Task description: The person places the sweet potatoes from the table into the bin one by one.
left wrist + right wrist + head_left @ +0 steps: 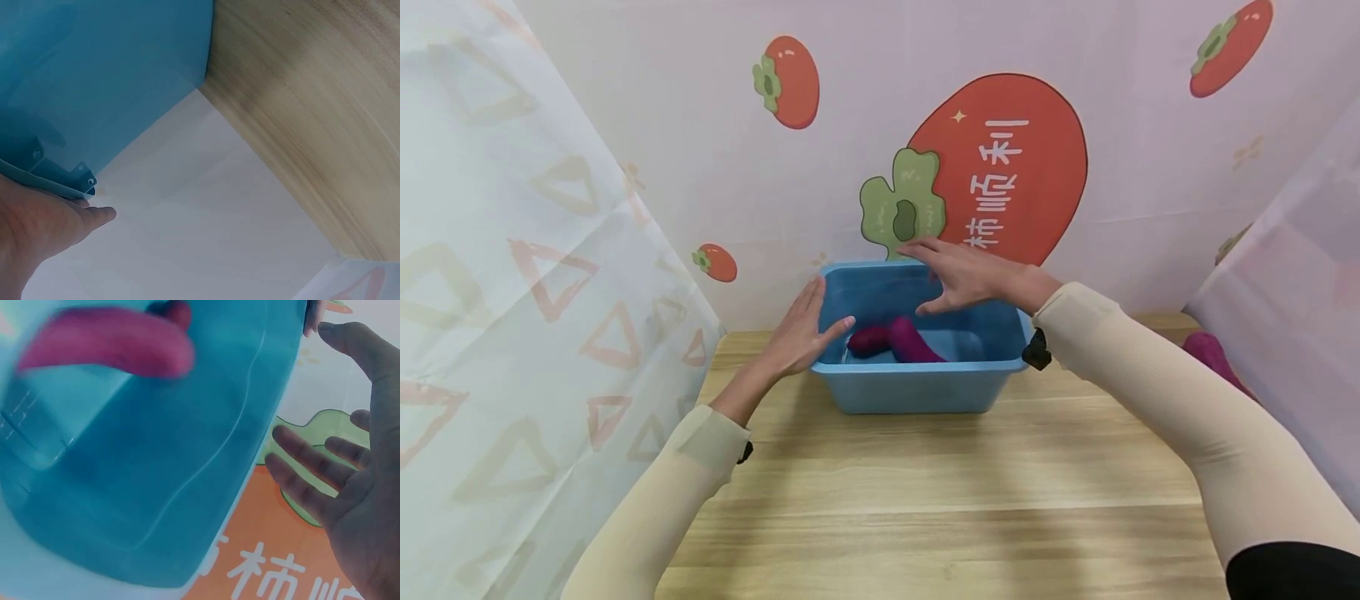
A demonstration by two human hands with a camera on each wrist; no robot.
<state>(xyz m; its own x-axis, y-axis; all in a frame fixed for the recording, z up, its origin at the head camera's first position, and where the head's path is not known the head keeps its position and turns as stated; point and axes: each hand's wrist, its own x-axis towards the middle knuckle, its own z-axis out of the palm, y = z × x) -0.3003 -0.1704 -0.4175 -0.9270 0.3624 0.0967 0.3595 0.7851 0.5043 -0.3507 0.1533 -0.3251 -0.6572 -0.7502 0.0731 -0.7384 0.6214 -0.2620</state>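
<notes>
A light blue plastic tub [917,390] stands on the wooden table. Inside lie a curved magenta eggplant-like vegetable [912,342] and a darker, rounder purple one [868,340], side by side and touching in the head view; their exact kinds cannot be told. My left hand [801,333] is at the tub's left rim, fingers straight along the outside and thumb pointing over the rim. In the left wrist view that hand [44,222] lies under the rim's edge. My right hand [966,273] hovers over the tub's back part, fingers spread and bent loosely, holding nothing.
Another magenta vegetable-like thing [1213,358] lies at the table's far right, partly hidden behind my right sleeve. Printed cloth walls [662,108] enclose the table [925,500] at the back and both sides.
</notes>
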